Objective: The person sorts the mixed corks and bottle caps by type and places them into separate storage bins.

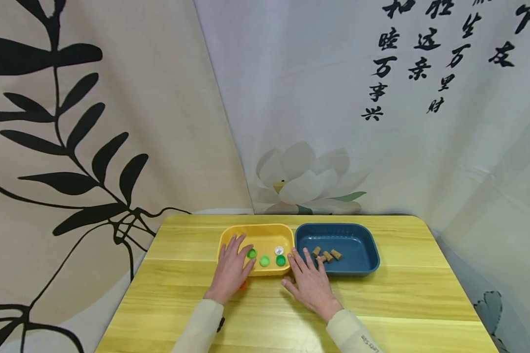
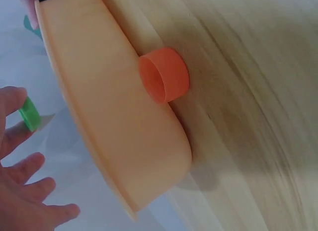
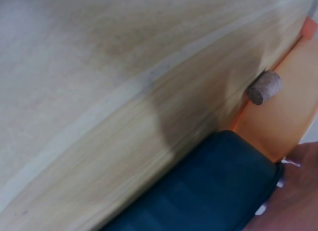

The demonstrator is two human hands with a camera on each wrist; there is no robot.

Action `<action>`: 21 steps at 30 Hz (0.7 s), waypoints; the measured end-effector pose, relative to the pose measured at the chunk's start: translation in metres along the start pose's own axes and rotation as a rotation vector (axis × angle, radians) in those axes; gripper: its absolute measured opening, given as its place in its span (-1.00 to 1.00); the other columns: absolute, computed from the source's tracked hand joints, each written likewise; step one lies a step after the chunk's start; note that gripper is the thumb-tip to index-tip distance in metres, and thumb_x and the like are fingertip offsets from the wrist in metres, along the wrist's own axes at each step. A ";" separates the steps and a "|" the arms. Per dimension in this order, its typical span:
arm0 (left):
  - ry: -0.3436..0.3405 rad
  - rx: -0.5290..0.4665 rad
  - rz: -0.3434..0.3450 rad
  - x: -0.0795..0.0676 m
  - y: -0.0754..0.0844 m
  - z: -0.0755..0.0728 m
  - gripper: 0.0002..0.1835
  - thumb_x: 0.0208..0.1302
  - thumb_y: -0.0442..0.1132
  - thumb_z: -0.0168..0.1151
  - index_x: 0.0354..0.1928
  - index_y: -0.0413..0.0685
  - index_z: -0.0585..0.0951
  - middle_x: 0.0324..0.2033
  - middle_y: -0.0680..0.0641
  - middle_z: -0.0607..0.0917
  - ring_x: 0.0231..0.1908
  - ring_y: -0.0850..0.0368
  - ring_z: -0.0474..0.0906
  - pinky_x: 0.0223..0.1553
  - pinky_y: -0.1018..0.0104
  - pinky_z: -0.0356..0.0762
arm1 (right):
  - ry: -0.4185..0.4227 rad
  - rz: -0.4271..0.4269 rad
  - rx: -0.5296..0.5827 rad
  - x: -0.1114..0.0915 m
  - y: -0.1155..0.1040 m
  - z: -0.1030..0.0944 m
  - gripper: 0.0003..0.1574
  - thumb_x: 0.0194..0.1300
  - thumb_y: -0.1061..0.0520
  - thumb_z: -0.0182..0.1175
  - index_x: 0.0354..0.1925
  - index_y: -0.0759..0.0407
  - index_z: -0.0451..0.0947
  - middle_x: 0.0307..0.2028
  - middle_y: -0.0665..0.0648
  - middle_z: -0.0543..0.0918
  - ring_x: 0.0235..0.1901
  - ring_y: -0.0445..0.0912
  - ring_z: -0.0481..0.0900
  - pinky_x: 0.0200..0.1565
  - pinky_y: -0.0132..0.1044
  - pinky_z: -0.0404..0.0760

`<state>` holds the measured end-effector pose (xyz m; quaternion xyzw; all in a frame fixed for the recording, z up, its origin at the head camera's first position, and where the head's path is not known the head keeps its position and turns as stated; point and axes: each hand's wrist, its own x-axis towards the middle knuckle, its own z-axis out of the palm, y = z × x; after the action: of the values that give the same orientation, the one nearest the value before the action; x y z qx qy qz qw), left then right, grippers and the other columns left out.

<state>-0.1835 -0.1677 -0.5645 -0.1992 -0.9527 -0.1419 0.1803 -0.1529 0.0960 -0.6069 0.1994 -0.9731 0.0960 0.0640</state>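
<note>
My left hand [image 1: 231, 269] is over the left part of the yellow tray [image 1: 236, 229], pinching a green bottle cap [image 2: 30, 114] between thumb and finger. Inside that tray lie a light green cap [image 1: 264, 261], a darker green cap [image 1: 280, 260] and a white cap [image 1: 279, 250]. My right hand [image 1: 311, 289] lies with fingers spread over the front edges where the two trays meet. Its fingertips are near several corks [image 1: 335, 254] in the blue tray [image 1: 366, 262]; whether they touch one, I cannot tell.
An orange cap [image 2: 174, 74] stands on the wooden table [image 1: 168, 294] against the yellow tray's front wall. One cork [image 3: 266, 87] is beside the same wall, mostly hidden by my right hand in the head view. Fabric with printed plants and writing hangs behind the table.
</note>
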 end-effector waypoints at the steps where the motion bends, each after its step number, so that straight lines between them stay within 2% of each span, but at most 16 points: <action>1: -0.008 0.001 -0.008 0.002 -0.001 0.001 -0.60 0.37 -0.07 0.42 0.13 -0.12 0.69 0.42 -0.26 0.42 0.48 -0.33 0.22 0.32 -0.47 0.26 | 0.001 0.000 0.001 0.000 0.000 0.000 -0.01 0.51 -0.50 -0.11 0.62 0.03 0.17 0.63 0.07 0.09 0.60 0.15 0.00 0.44 0.37 0.10; 13: -0.130 -0.007 -0.073 0.027 -0.009 0.012 -0.64 0.40 -0.11 0.38 0.14 -0.11 0.71 0.44 -0.29 0.40 0.47 -0.39 0.20 0.31 -0.52 0.22 | -0.009 0.006 0.018 0.001 -0.002 -0.004 -0.01 0.51 -0.48 -0.06 0.62 0.04 0.15 0.63 0.09 0.07 0.60 0.18 -0.02 0.45 0.38 0.08; 21: -0.259 -0.019 -0.132 0.038 -0.009 0.019 -0.62 0.39 -0.12 0.40 0.19 -0.04 0.70 0.45 -0.29 0.39 0.49 -0.43 0.16 0.32 -0.54 0.17 | -0.009 0.003 -0.002 0.001 -0.001 -0.001 -0.01 0.51 -0.49 -0.08 0.62 0.02 0.15 0.63 0.08 0.09 0.59 0.17 0.01 0.44 0.38 0.11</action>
<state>-0.2255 -0.1564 -0.5683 -0.1545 -0.9776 -0.1358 0.0444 -0.1527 0.0948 -0.6054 0.1981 -0.9738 0.0944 0.0597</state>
